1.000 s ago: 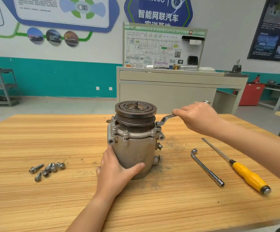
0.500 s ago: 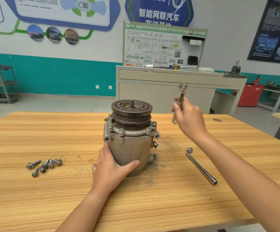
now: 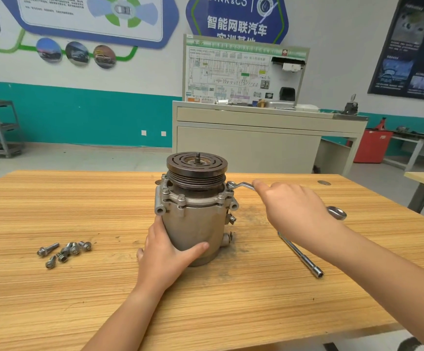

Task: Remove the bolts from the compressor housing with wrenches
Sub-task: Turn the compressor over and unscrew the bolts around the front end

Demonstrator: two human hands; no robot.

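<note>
We list: compressor housing [image 3: 193,224] upright on table [image 3: 54,198], left hand [image 3: 165,254] gripping it; right hand [image 3: 294,211] holding wrench [image 3: 242,185] at its flange; loose bolts [image 3: 64,250], socket wrench [image 3: 302,257] beside.

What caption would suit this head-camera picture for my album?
Left hand steadies the compressor while the right hand holds a wrench at its flange; loose bolts lie nearby.

Bright, even room light, soft shadows, and a wide-angle bend at your edges.
Your tabletop [image 3: 54,203] is lit evenly from above, with only a faint, smudgy shadow hugging the base of the compressor [image 3: 193,224]. The free end of the wrench [image 3: 336,212] throws a small glint. Your right hand [image 3: 294,211] looks slightly soft, while your left hand [image 3: 165,257] is crisp. The lens bows the tabletop's far edge and stretches your forearms at the bottom. The posters [image 3: 413,46] are soft.
</note>
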